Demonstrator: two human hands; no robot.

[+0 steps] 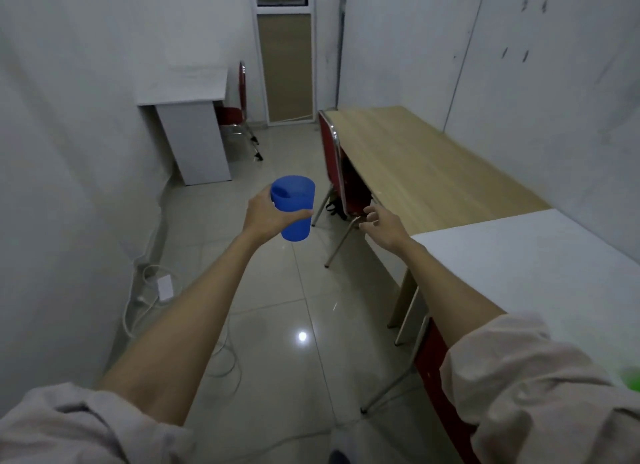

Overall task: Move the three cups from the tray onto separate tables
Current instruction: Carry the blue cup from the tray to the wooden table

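Observation:
A blue cup (294,204) is held upright in the air over the tiled floor, with my left hand (268,214) wrapped around its side. My right hand (381,223) is stretched forward with fingers spread and nothing in it, just in front of a red chair (334,159). A wooden table (429,166) stands along the right wall. A white table (540,266) adjoins it, nearer to me. A small white desk (187,93) stands at the far left wall. A blurred green thing (632,377) shows at the right edge. No tray is in view.
The red chair is tucked under the wooden table. A second red chair (235,114) sits beside the white desk. A third red seat (436,370) is under the white table. White cables and a power adapter (164,287) lie on the floor by the left wall. A door (287,65) is at the far end.

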